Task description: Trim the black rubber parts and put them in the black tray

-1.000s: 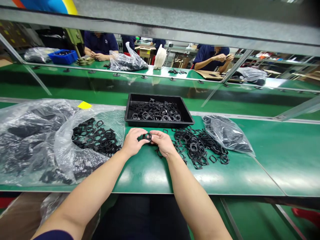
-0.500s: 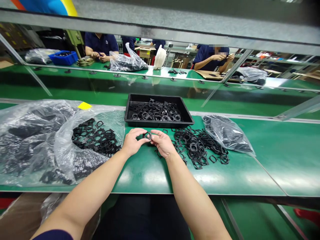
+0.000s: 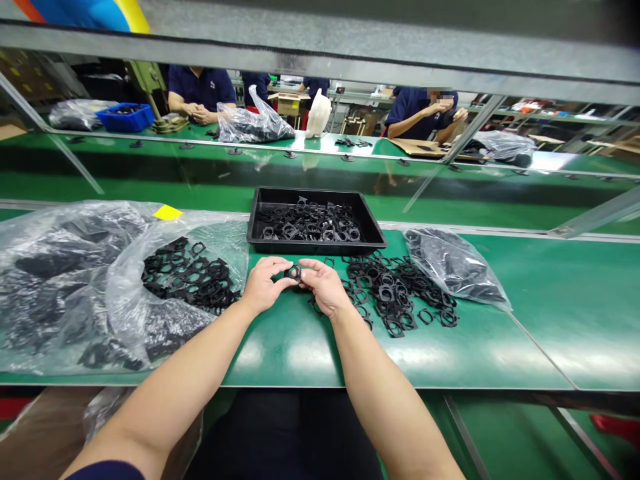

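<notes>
A small black plastic ring part is pinched between my two hands, just in front of the tray. My left hand grips its left side between thumb and fingers. On its right side, my right hand closes thumb and fingertips on the edge; whether a second piece is there I cannot tell. A heap of black ring parts lies on the green table right of my right hand. Behind my hands stands a black tray holding many similar pieces.
An opened clear plastic bag of black parts with a yellow label covers the left side. A smaller filled bag lies right of the heap. Across a metal rail, co-workers sit at another bench with a blue bin.
The ring part has turned slightly in my fingers and both hands stay at nearly the same spot. Across the bench, the co-worker on the right has shifted their hands.
</notes>
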`<move>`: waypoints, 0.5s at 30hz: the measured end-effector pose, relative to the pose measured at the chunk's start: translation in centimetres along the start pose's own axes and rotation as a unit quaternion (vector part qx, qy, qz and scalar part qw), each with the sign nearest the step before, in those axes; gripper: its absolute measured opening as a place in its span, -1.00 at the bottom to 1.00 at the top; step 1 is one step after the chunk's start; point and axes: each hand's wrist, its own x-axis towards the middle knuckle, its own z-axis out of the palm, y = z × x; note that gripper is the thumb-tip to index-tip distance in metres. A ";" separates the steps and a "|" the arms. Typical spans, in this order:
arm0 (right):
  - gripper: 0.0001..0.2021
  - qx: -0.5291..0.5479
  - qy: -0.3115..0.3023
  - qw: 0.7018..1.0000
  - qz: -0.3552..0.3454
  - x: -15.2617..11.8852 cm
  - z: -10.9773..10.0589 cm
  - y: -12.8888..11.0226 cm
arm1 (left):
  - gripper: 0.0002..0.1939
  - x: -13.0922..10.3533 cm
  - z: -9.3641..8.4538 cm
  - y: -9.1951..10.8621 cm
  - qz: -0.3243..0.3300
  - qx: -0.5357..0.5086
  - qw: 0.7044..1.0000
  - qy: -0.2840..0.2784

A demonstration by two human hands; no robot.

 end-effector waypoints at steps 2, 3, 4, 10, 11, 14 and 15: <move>-0.54 0.021 -0.001 1.000 0.005 0.0 0.0 0.0 | -0.69 0.1 0.0 0.0 0.004 0.001 1.000 0.002; -0.53 0.034 -0.001 0.999 0.009 0.0 0.0 0.0 | -0.69 0.1 0.0 0.0 0.006 0.001 1.000 0.003; -0.53 0.045 0.000 0.999 0.014 0.1 -0.1 -0.1 | -0.68 0.2 0.0 0.0 0.006 -0.003 1.000 0.003; -0.57 0.043 -0.013 0.999 0.014 0.1 -0.2 -0.2 | -0.69 0.2 0.1 0.2 -0.021 -0.056 0.998 -0.005; -0.57 0.037 -0.018 0.999 0.013 0.1 -0.2 -0.2 | -0.69 0.2 0.1 0.3 -0.030 -0.065 0.997 -0.001; -0.58 0.017 -0.017 1.000 -0.004 0.2 -0.2 -0.1 | -0.68 0.0 0.4 0.2 -0.061 -0.106 0.992 0.006; -0.58 0.012 -0.012 1.000 -0.010 0.2 -0.2 -0.1 | -0.66 0.0 0.6 0.2 -0.079 -0.134 0.988 0.008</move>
